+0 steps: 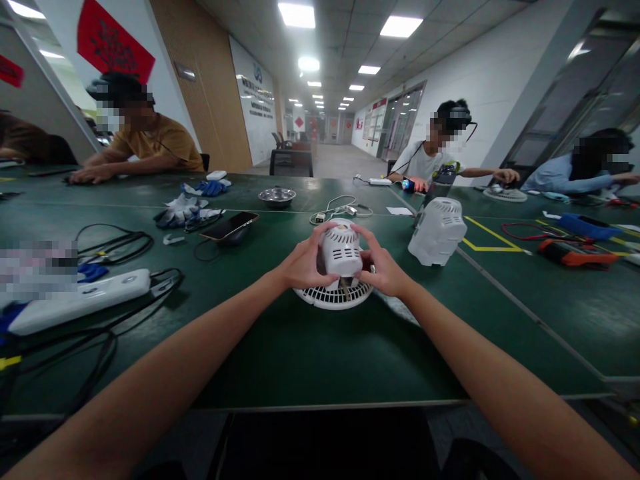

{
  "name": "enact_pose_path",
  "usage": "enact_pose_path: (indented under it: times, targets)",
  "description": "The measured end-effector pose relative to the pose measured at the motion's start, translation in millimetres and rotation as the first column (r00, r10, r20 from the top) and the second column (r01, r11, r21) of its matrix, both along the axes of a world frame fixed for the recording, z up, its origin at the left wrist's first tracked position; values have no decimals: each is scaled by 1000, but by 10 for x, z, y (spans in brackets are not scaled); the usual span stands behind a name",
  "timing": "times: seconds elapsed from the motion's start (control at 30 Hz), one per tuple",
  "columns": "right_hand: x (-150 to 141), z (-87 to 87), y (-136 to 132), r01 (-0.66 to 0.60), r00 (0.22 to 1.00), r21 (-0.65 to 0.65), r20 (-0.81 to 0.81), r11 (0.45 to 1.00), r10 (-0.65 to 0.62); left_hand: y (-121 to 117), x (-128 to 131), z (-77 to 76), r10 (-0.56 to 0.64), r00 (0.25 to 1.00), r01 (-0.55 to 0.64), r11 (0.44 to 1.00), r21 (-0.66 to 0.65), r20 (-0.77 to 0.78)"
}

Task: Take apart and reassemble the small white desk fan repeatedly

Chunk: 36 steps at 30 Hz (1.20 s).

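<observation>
The green table (280, 363) spread across the person's front. On it, a white power strip (90, 300) lay well off to the left, and a white vented casing (439, 230) stood to the right, apart from both hands. Straight ahead, a round white grille (333, 299) lay flat on the tabletop. Above its middle was the white motor housing (341, 250), its long axis roughly upright, its slotted, rounded end up; whether it was seated on the grille or lifted slightly could not be told.

The housing lay directly between the hands, so neither was nearer: the left hand (305, 262) touched its left side and the right hand (382, 267) its right. Both hands were curled around it in a grip, fingers toward the top and thumbs near the lower edge. The housing was thus to the right of the left palm and to the left of the right one.
</observation>
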State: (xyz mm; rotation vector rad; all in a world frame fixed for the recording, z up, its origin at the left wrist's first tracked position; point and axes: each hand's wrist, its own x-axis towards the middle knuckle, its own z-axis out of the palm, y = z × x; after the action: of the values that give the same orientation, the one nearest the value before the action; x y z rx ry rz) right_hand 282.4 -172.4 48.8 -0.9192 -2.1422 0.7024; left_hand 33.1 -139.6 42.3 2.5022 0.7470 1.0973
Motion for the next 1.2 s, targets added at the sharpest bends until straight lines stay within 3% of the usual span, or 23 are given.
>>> enact_pose_path:
  times: [0.57, 1.1, 1.2]
  targets:
    - [-13, 2, -8, -4, 1000, -21, 3, 1000, 4, 131, -107, 16, -150, 984, 151, 988, 4, -94]
    - [-82, 21, -52, 48, 998, 26, 30, 998, -49, 101, -100, -32, -17, 997, 19, 999, 33, -74]
    - [-115, -3, -50, 103, 993, 66, 48, 992, -106, 103, -94, -55, -2, 997, 4, 1000, 30, -78]
